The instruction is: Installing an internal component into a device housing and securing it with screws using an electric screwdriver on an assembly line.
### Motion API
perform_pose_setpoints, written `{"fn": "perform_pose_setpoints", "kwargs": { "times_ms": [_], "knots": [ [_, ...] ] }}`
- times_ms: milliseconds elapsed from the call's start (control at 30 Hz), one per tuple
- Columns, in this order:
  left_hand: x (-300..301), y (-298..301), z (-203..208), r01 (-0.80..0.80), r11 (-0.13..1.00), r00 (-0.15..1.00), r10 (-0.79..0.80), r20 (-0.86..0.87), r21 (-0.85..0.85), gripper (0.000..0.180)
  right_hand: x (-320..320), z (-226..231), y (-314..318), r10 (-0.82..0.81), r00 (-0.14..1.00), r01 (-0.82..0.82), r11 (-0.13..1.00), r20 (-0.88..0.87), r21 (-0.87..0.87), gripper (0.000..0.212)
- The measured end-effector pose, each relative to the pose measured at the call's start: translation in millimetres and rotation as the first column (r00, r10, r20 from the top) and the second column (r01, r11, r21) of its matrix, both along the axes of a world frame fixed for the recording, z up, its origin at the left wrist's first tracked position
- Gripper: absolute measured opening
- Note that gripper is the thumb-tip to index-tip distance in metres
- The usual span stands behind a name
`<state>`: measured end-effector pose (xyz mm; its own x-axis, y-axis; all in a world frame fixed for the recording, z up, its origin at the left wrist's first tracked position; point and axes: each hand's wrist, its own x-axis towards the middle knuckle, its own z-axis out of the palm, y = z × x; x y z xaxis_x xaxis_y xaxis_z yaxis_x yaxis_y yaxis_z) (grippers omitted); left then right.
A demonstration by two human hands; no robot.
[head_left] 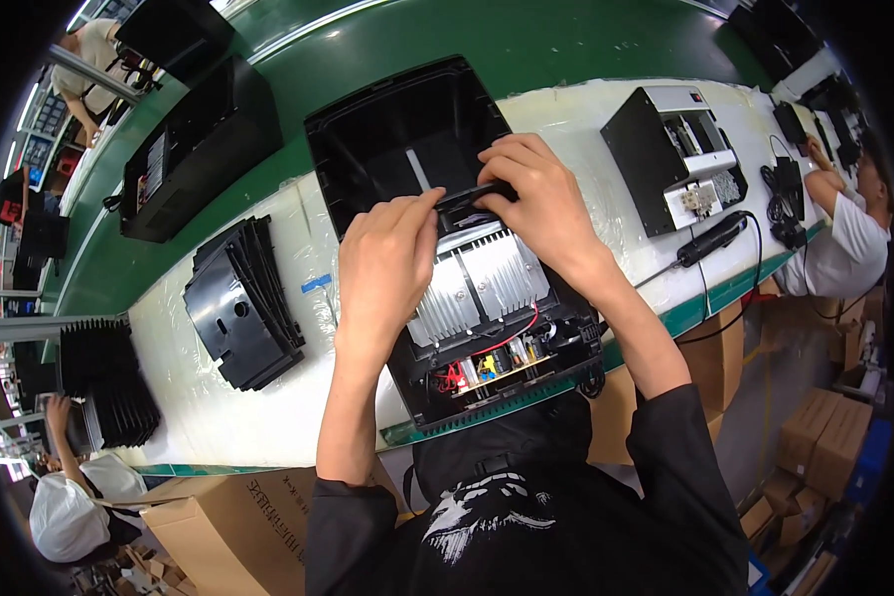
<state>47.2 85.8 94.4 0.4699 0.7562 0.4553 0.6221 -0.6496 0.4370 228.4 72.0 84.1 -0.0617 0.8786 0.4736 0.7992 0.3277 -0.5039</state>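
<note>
A black housing (400, 104) lies open before me, its hollow part on the far side. In its nearer part are finned silver heat sinks (450, 298) and a circuit board (502, 372) with red wires. Over the far end of the fins, both hands grip a small black plastic piece (459, 202), mostly hidden by fingers. My left hand (382, 258) is closed, with its fingertips at the left end of the piece. The fingers of my right hand (541, 194) pinch its right end.
Left on the white table (169, 328) lies a stack of curved black panels (243, 308). Farther left are black ribbed parts (109, 382). To the right sit a black-and-silver device (670, 159), a black electric screwdriver (713, 240) and cables. A co-worker (849, 223) is at the far right.
</note>
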Motion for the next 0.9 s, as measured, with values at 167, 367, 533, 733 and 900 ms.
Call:
{"fn": "perform_pose_setpoints", "kwargs": {
  "times_ms": [167,367,533,733,900],
  "knots": [
    [-3,5,-9,0.008,0.997,1.0,-0.008,-0.007,-0.078,0.021,-1,0,-3,0.045,0.996,-0.043,0.999,-0.08,0.02,0.017],
    [-7,7,-3,0.03,0.988,1.0,-0.031,-0.003,-0.15,0.018,-2,9,-6,0.07,0.975,-0.069,0.998,-0.212,0.009,0.017],
    [-3,3,0,0.077,0.976,0.997,-0.078,0.002,-0.204,0.024,21,8,-36,-0.053,0.951,0.067,0.997,-0.306,0.037,0.013],
    [-1,-1,0,0.129,0.987,0.991,-0.127,0.034,-0.09,0.024,81,-6,-92,-0.427,0.742,0.469,0.881,-0.517,-0.055,0.011],
    [-3,-2,2,0.067,0.984,0.998,-0.068,-0.001,-0.163,0.023,145,-24,-114,-0.64,0.548,0.799,0.591,-0.538,0.111,0.018]
  ]
}}
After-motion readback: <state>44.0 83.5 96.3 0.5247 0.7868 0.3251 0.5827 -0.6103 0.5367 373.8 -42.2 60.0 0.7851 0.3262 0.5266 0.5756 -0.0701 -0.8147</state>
